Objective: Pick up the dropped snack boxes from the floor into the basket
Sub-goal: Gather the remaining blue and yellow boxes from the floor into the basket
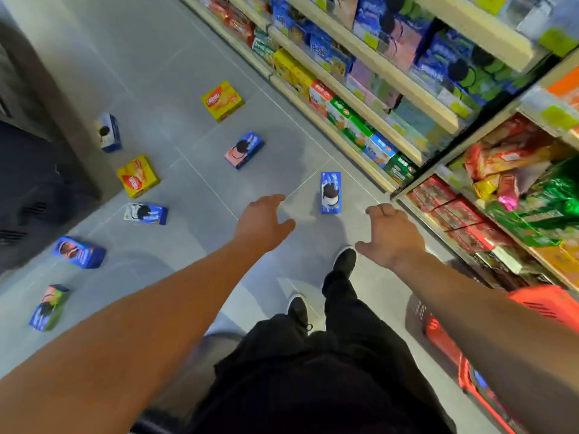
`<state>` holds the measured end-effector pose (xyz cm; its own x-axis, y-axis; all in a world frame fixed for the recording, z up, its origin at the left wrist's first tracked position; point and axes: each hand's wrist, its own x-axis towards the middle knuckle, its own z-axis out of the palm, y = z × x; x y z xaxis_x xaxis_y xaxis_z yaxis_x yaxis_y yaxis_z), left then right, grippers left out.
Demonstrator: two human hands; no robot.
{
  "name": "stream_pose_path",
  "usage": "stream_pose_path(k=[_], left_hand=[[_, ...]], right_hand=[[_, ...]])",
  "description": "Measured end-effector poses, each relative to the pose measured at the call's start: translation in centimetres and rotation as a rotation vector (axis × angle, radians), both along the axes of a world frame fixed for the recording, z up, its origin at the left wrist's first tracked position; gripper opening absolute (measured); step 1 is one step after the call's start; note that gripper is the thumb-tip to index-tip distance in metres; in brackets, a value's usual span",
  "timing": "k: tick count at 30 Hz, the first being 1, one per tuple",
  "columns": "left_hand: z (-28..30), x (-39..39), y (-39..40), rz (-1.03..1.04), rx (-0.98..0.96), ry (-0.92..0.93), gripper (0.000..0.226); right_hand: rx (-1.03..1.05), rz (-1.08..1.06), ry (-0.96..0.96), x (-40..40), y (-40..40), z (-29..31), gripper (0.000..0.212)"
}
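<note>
Eight snack boxes lay scattered over the grey floor (pixel 175 57), so by my count the job had barely begun. On the near left sat a green-and-blue box (pixel 49 307), tipped on its side, and just beyond it a blue cookie box (pixel 79 252). Farther in stood a small blue box by the dark cabinet (pixel 109 132), then a yellow box (pixel 137 176), and nearer than that one a white-and-blue box (pixel 145 213) on its long side. Moving right, a second yellow box (pixel 222 100) rested far out in the aisle, with a pink-and-blue box (pixel 244 149) nearer than it.

The left hand (pixel 264 221) hung out over the floor, fingers spread and loose, holding nothing. Just right of it stood the upright blue box (pixel 330 192), between the two hands and nearest to them; that looked like the first pick. The right hand (pixel 390 234) matched the left, fingers relaxed and slightly bent, also holding nothing and touching no box.

Far right, against the stocked shelves (pixel 344 98), the red basket (pixel 546 303) waited on the floor beside the person's right arm. Something blue showed through its side, but whether that was a box already dropped in, I couldn't tell. Nearly everything was left to gather.
</note>
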<state>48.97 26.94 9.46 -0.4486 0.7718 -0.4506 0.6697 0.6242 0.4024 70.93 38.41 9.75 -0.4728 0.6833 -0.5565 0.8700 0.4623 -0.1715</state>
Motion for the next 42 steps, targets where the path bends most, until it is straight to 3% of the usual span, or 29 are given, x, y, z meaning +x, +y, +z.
stream_pose_path(k=[13, 23, 31, 42], left_hand=[[-1.7, -2.3, 10.9, 0.074, -0.071, -0.075, 0.062], [-9.5, -12.3, 16.4, -0.003, -0.146, -0.137, 0.061], [-21.3, -19.5, 21.2, -0.147, -0.205, -0.182, 0.064], [-45.6, -18.8, 25.5, -0.505, -0.269, -0.08, 0.082]], right_hand=[[-0.09, -0.05, 0.02, -5.3, 11.8, -2.8, 0.076], [-0.18, -0.144, -0.074, -13.4, 14.7, -9.8, 0.075], [-0.284, -0.351, -0.059, -20.2, 16.9, -20.6, 0.067], [-0.339, -0.534, -0.154, -19.0, 18.8, -46.6, 0.075]])
